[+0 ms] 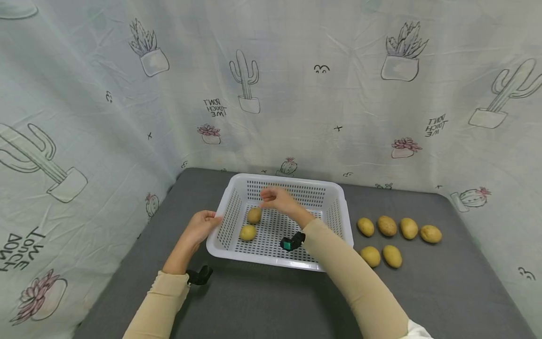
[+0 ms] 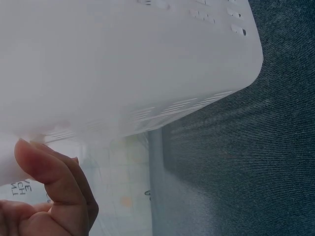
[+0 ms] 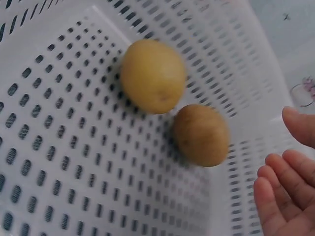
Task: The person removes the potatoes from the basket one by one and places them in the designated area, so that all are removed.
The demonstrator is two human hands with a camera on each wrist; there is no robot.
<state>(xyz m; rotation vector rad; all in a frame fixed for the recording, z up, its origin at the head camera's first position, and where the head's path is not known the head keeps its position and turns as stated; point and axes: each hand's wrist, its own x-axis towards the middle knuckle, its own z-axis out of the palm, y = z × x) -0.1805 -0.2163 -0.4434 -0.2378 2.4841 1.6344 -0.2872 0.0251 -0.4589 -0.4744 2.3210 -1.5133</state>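
Note:
A white perforated plastic basket stands on the grey table. Two potatoes lie in its left part: a browner potato behind and a yellower potato in front, both also in the right wrist view. My left hand grips the basket's left rim between thumb and fingers; the left wrist view shows its curled fingers at the rim. Above the basket floor, near the browner potato, is my right hand. Its fingers are loosely bent and hold nothing, apart from both potatoes in the right wrist view.
To the right of the basket, several potatoes lie on the grey table: a back row with a potato and a front pair with another potato. A patterned curtain hangs behind and at the sides.

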